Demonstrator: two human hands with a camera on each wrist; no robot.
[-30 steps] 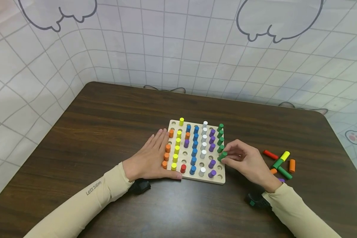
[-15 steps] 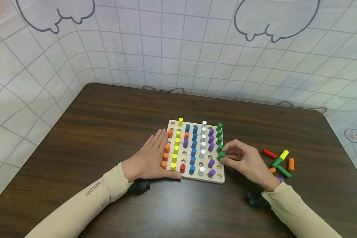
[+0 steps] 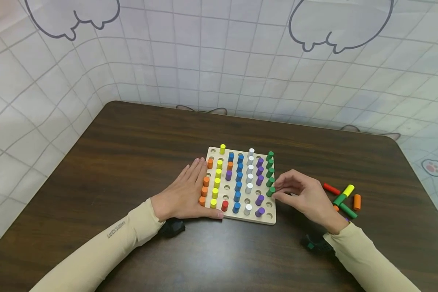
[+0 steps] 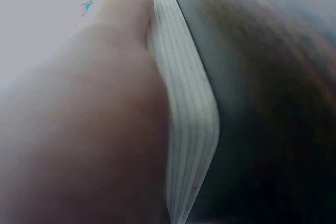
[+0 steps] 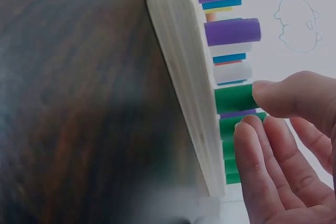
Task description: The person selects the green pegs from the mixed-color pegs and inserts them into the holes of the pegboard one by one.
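A pale wooden pegboard point(image 3: 241, 219) holds rows of upright coloured pegs. My left hand point(image 3: 184, 194) lies flat along its left side, fingers straight, thumb across the near left corner. In the left wrist view the blurred hand lies against the board's edge point(image 4: 189, 114). At the board's right side, my right hand point(image 3: 301, 196) is beside the nearest green peg point(image 3: 271, 192), which stands in its hole. In the right wrist view the thumb touches the end of that green peg point(image 5: 233, 98). The other fingers point(image 5: 252, 150) are spread apart from the thumb, below the peg.
Several loose pegs lie to the right of my right hand, among them a red peg point(image 3: 331, 188), an orange peg point(image 3: 357, 202) and a green peg point(image 3: 348, 211). Dark wood table point(image 3: 160, 142) surrounds the board. A white gridded cloth point(image 3: 219, 52) hangs behind.
The green peg at my right fingers has gone from leaning to upright and lower in its hole. My right fingers have loosened from it. My left hand has stayed put.
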